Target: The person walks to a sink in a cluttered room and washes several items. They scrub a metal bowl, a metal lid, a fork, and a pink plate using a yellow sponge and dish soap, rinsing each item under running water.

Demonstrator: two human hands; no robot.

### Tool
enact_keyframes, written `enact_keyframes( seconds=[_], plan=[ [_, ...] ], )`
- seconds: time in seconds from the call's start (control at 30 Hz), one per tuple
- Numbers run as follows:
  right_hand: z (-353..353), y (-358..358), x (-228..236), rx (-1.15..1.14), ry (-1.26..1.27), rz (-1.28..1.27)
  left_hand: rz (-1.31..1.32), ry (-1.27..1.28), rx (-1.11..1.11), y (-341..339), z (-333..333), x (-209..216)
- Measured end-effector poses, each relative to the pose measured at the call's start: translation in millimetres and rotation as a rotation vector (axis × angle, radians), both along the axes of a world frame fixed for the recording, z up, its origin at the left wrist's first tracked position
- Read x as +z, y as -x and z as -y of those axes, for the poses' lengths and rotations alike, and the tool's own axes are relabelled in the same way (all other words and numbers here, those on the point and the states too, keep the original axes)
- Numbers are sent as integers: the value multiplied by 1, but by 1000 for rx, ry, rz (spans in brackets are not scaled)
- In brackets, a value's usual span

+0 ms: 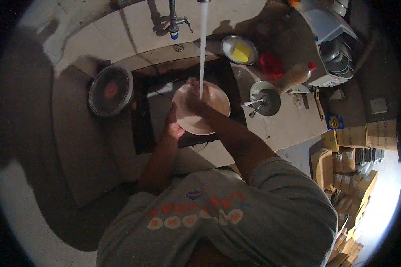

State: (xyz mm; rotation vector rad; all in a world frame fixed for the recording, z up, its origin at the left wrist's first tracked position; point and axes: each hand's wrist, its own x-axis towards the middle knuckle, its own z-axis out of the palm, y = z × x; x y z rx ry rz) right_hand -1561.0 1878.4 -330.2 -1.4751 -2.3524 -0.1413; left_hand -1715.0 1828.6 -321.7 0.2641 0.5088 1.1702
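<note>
A pale pinkish plate (pixel 216 113) is held over the dark sink (pixel 142 129), under a stream of water (pixel 203 49) falling from the tap above. My left hand (pixel 173 124) grips the plate at its left rim, the thumb along the edge and the other fingers partly hidden beneath. Across the plate reaches my right forearm, and my right hand (pixel 194 99) lies against the plate's inner face beside the falling water. Its fingers are dim and blurred, so whether they are spread or hold anything is unclear.
Left of the sink stands a round lidded pan (pixel 111 91). On the right counter are a bowl with a yellow sponge (pixel 241 52), a red item (pixel 271 66), a bowl with utensils (pixel 265 99) and a red-capped bottle (pixel 298 74). A second tap (pixel 174 26) projects from the wall.
</note>
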Motion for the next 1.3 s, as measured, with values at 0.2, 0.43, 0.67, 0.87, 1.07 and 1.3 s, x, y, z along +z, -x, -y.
enact_keyframes(
  seconds=[0.2,0.43,0.67,0.87,1.07,1.3],
  plan=[
    [13,6,13,499,420,8,4,-21,159,47,-35,-19],
    [13,-53,48,-143,583,-1033,-163,71,152,52,-29,-31],
    [8,-68,29,-278,886,-1326,-1846,-227,217,-33,-33,-22],
    [58,-33,102,-476,885,-1023,-1850,-558,214,-54,-54,-104],
    [71,-39,110,-431,584,-1000,-1908,-879,367,-73,-58,-59],
    [69,-55,103,-454,748,-1109,-2036,-252,-680,-26,-49,27]
  ],
)
